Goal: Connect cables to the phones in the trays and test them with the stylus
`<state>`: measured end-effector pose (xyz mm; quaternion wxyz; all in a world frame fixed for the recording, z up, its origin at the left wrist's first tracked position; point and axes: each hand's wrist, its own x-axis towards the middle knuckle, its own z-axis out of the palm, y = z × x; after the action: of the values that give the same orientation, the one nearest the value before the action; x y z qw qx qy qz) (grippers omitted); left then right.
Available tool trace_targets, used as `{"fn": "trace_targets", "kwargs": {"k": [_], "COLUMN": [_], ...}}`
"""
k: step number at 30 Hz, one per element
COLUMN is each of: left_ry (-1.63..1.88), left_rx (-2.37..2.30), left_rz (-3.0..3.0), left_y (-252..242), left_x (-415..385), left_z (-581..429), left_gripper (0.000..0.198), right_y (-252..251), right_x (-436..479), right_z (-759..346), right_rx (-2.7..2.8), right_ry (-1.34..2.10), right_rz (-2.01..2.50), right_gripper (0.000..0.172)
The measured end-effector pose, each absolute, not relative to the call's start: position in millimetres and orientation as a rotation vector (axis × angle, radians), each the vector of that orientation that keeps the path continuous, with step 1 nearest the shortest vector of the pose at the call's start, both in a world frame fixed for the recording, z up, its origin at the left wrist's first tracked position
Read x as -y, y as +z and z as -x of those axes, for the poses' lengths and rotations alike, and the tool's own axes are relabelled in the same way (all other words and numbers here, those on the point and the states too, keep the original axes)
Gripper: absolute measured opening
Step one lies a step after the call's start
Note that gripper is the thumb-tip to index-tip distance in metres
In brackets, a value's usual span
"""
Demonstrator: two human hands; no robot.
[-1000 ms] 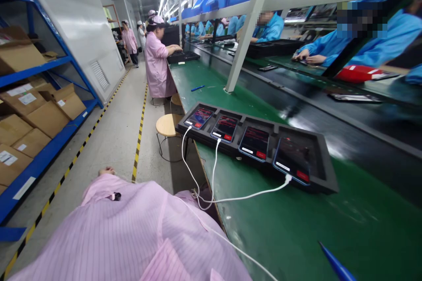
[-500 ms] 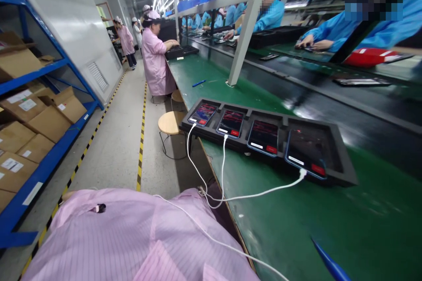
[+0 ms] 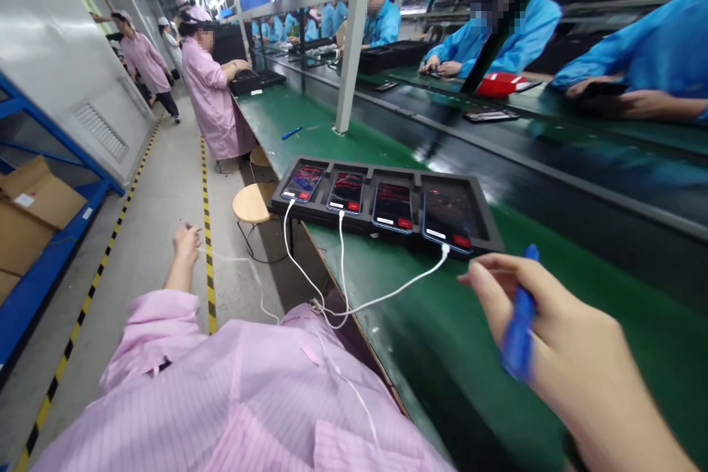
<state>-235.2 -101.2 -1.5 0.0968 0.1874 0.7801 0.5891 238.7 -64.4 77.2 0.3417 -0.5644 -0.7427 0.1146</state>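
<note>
My left hand [image 3: 186,243] is out over the aisle at the left, fingers pinched on a white charging cable [image 3: 226,258] that trails towards my lap. At the right, my right hand [image 3: 575,343] grips a blue pen [image 3: 520,335], slightly blurred, above the green bench. Just beyond it lies a black foam tray [image 3: 487,214] with several phones in its compartments. White cables are plugged into the far-left phone [image 3: 303,183], the second phone [image 3: 346,192] and the rightmost phone [image 3: 447,215]. The third phone [image 3: 391,206] has no cable in it. All their screens are dark with red patches.
A second blue pen [image 3: 292,133] lies on the green bench [image 3: 420,302] beyond the tray, near a white post [image 3: 354,44]. A round stool [image 3: 253,203] stands by the bench edge. Co-workers in pink and blue sit or stand farther along. Cardboard boxes [image 3: 38,195] fill the left rack.
Both hands have come into view, the left with a cable and the right with the blue pen. My view has shifted to the right, so the tray appears farther left.
</note>
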Motion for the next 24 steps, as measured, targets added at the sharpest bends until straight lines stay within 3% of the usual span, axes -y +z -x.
{"fn": "trace_targets", "kwargs": {"k": [3, 6, 12, 24], "left_ry": [1.559, 1.374, 1.061, 0.592], "left_rx": [-2.282, -2.226, -2.3, -2.39], "left_rz": [-0.839, -1.138, -1.363, -1.657], "left_y": [-15.4, -21.3, -14.2, 17.5], "left_x": [48.2, 16.9, -6.4, -5.2], "left_z": [189.5, 143.7, 112.6, 104.1], "left_gripper": [0.033, 0.039, 0.036, 0.028], "right_y": [60.0, 40.1, 22.3, 24.1], "right_x": [24.9, 7.8, -1.0, -20.1], "right_z": [-233.7, -225.3, -228.3, -243.4], "right_rx": [1.868, 1.867, 1.903, 1.84], "right_ry": [0.225, 0.288, 0.394, 0.446], "right_rz": [2.013, 2.265, 2.159, 2.158], "right_gripper": [0.049, 0.044, 0.032, 0.035]}}
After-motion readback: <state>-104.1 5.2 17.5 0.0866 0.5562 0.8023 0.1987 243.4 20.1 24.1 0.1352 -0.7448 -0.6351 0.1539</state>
